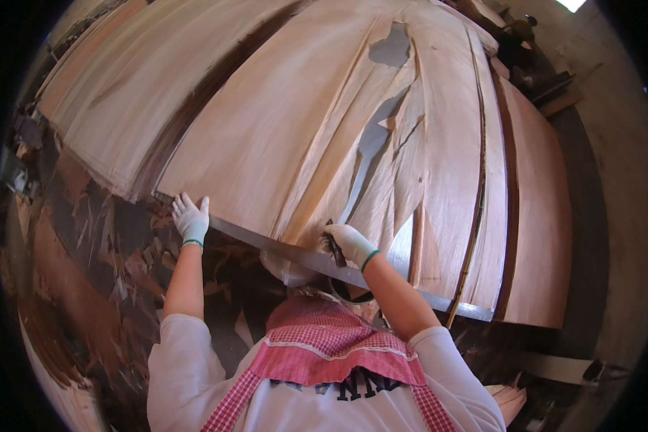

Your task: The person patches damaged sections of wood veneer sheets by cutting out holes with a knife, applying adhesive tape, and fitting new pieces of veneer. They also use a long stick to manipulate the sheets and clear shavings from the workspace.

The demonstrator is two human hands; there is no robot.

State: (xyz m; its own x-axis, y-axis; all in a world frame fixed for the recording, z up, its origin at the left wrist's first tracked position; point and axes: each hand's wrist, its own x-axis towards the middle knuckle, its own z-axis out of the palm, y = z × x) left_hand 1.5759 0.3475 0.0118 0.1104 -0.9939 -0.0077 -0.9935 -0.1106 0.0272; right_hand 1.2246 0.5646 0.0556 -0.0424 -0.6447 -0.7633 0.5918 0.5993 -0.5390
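Note:
A broad, thin sheet of pale wood veneer lies on a table with a grey metal edge. It is torn along its right part, and grey tabletop shows through the gaps. My left hand, in a white glove with a green cuff, rests on the sheet's near left corner. Its fingers are apart and hold nothing. My right hand, gloved the same way, is closed around a dark, narrow tool, perhaps a knife. That hand is over the near edge, beside loose torn strips. The tool's tip cannot be made out.
More veneer is stacked on the left, and another veneer sheet lies at the right. A long thin stick runs lengthwise over the veneer. Broken veneer scraps litter the floor at the near left.

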